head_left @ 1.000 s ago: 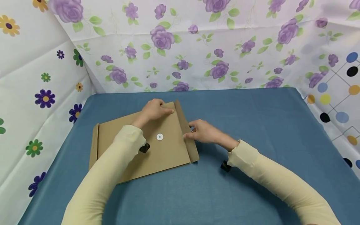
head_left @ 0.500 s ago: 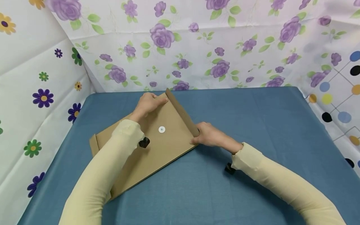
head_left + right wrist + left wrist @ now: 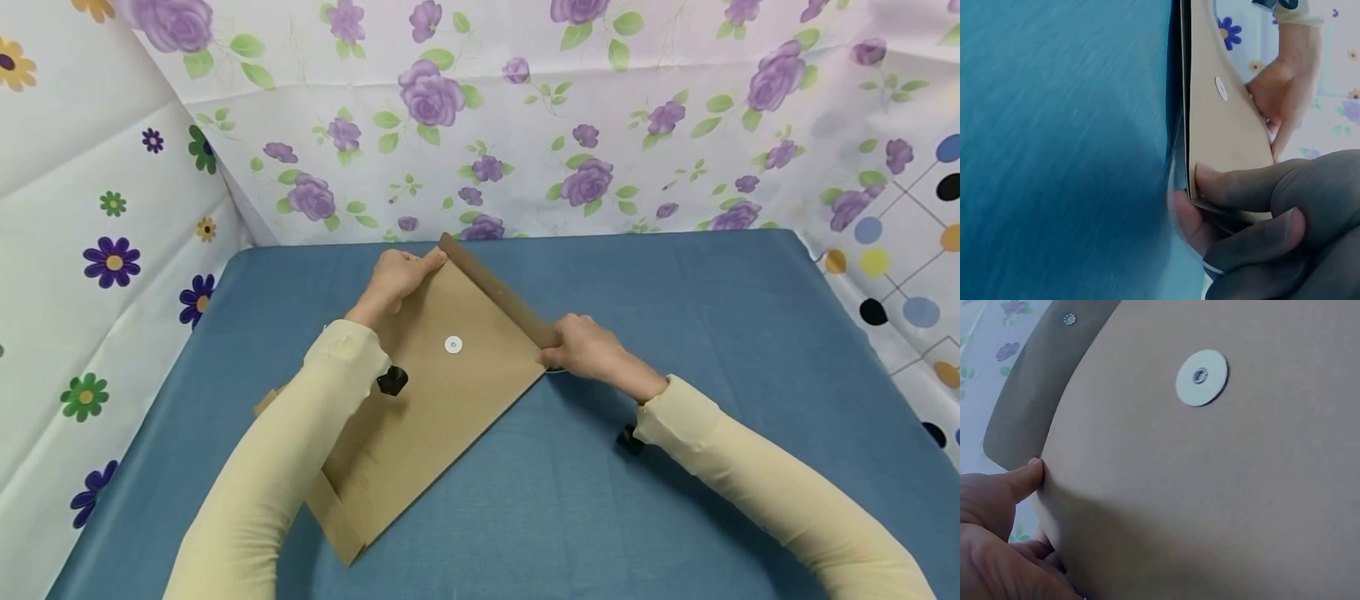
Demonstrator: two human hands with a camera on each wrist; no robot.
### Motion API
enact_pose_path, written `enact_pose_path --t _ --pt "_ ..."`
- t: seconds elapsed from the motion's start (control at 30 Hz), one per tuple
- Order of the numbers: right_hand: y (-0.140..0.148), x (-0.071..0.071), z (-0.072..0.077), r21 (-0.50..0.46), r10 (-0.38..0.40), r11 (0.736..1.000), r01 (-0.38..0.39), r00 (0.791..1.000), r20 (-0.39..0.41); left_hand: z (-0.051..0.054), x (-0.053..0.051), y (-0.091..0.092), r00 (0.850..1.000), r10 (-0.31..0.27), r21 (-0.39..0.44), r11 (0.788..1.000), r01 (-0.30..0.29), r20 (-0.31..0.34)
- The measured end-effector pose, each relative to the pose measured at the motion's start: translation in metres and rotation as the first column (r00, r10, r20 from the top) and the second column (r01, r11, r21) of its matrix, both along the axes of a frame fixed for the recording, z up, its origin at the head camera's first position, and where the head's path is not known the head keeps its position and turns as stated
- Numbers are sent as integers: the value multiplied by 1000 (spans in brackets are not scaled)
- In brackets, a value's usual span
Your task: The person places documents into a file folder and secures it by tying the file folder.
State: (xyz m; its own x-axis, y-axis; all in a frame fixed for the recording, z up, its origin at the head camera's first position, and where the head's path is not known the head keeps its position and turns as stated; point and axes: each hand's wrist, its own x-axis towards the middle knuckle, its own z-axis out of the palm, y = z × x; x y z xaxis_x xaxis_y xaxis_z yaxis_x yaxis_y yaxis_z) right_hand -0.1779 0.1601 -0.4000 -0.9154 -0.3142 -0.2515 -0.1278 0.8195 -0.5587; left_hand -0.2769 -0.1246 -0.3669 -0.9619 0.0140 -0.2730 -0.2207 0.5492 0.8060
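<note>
A brown kraft-paper document envelope (image 3: 450, 417) is held tilted above the blue cloth, turned on a diagonal. On its face sits a round white button (image 3: 453, 344) with a metal eyelet. My left hand (image 3: 395, 279) pinches the upper edge near the far corner, thumb on the face, as the left wrist view shows. My right hand (image 3: 588, 346) pinches the right corner between thumb and fingers beside the folded side flap (image 3: 498, 292). A thin white string (image 3: 1211, 267) lies by the right fingers in the right wrist view. The left sleeve hides part of the envelope's left side.
A blue cloth (image 3: 675, 300) covers the table. A white curtain with purple flowers (image 3: 588, 183) hangs along the back edge. Patterned sheets stand at the left and right sides. Small black wrist cameras (image 3: 393, 381) sit under both sleeves.
The envelope has turned clockwise and its right corner has shifted right. My right hand has moved right, from the flap to the corner. My left hand has moved slightly up and left.
</note>
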Motion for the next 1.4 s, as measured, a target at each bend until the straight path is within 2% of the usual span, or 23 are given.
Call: enact_pose_path --t 0.2,0.33,0.53,0.7,0.87,1.0,1.17,1.3,1.4 --pt "10 -6 -2 75 -27 996 37 990 -136 4 0 3 997 47 15 999 -48 64" --pt "21 -13 0 95 -76 991 98 975 -208 6 0 9 993 43 47 998 -49 111" --pt "43 -23 2 102 -116 983 156 940 -320 2 0 17 985 -47 123 992 26 167" --pt "59 -31 0 119 -112 978 171 912 -395 -7 0 20 973 -140 80 989 127 183" --pt "69 -36 -4 124 -107 976 179 891 -442 -13 0 26 972 -209 9 978 209 105" --pt "73 -41 -7 118 -112 974 194 862 -495 -17 -1 28 970 -243 -36 969 244 23" --pt "75 -48 -11 116 -101 973 199 822 -560 -24 -4 30 968 -238 -148 963 226 -75" --pt "76 -55 -15 127 -85 971 202 791 -606 -27 -5 35 969 -210 -229 957 176 -134" --pt "76 -64 -13 137 -74 968 208 765 -639 -29 -8 40 969 -176 -261 957 127 -175"
